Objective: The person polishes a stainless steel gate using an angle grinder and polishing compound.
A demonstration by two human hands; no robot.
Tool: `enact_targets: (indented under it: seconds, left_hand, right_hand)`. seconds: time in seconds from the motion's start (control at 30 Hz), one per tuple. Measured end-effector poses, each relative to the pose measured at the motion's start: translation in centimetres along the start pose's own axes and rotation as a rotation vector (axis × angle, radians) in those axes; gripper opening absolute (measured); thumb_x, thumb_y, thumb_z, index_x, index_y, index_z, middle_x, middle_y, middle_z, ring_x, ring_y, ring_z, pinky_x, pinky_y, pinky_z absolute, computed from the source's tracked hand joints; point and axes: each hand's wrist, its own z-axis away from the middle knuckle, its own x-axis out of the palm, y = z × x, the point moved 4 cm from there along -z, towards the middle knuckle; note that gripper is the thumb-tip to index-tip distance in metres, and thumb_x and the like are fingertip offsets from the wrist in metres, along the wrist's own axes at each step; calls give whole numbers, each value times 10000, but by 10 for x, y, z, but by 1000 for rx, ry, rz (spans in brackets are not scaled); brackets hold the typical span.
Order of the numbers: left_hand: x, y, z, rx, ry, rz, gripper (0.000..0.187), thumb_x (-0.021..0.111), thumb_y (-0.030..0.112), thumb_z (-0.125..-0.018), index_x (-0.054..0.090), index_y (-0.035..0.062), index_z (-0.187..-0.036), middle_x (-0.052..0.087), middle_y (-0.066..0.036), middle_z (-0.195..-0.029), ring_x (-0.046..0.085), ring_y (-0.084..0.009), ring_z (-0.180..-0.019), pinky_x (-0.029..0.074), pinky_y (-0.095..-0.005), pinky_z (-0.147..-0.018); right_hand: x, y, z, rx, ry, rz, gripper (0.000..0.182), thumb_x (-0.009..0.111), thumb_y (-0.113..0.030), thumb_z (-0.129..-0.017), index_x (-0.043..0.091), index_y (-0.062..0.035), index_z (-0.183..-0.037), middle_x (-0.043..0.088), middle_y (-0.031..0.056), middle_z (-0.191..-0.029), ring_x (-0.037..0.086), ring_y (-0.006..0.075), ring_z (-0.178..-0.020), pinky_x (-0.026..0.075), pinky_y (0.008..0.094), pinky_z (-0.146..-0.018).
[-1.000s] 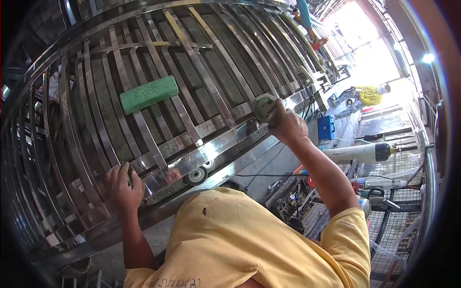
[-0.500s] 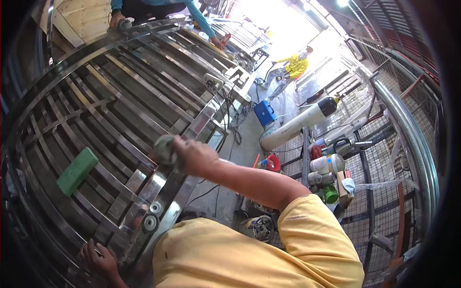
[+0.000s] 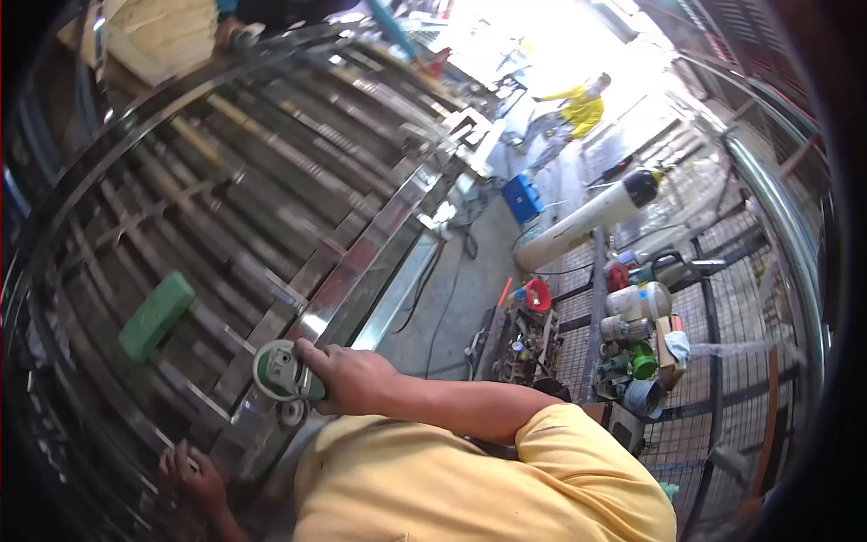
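Observation:
My right hand (image 3: 357, 378) is closed around an angle grinder (image 3: 282, 369) with a round, pale-rimmed disc end and a green body. The grinder is over the near edge of a shiny metal gate-like frame (image 3: 361, 257) made of many parallel bars. My left hand (image 3: 197, 477) is at the frame's lower left edge, fingers curled, with a small pale thing showing between them that I cannot make out. A green block (image 3: 157, 316) lies on the bars, up and left of the grinder.
A co-worker's blue-green sleeve (image 3: 388, 25) reaches over the far side of the frame. Someone in yellow (image 3: 578, 108) is farther back. On the right are a gas cylinder (image 3: 587, 221), a blue case (image 3: 522, 199), a red container (image 3: 537, 294) and cables on the floor.
My right hand has brought the grinder down and a little left along the frame's near edge. The view has shifted, and the left hand stays at the lower left edge.

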Motion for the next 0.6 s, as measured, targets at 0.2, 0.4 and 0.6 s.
enact_targets:
  seconds: [0.2,0.4,0.6]
  left_hand:
    - [-16,17,-8,-16,-43,-5,214,638,112,-913,712,-11,-1071,688,-204,-1071,588,-414,-1144,467,-518,-1015]
    - [-16,16,-8,-10,-21,-27,222,645,116,-901,715,-13,-1066,690,-194,-1058,595,-405,-1128,481,-505,-1008]
    - [-19,19,-7,-43,-49,-22,218,641,120,-908,724,-4,-1067,709,-196,-1091,606,-402,-1152,473,-500,-1034]
  right_hand:
    - [-14,79,-5,213,136,-134,1037,891,-399,-715,347,-109,-1549,709,284,-1097,707,434,-1036,556,474,-890]
    - [-94,161,-17,378,391,-224,1001,915,-395,-691,407,-44,-1479,700,200,-1162,709,301,-1038,565,382,-877]
    - [-6,41,-7,67,125,-305,993,911,-350,-685,392,-88,-1490,710,258,-1103,716,384,-1049,552,438,-915]
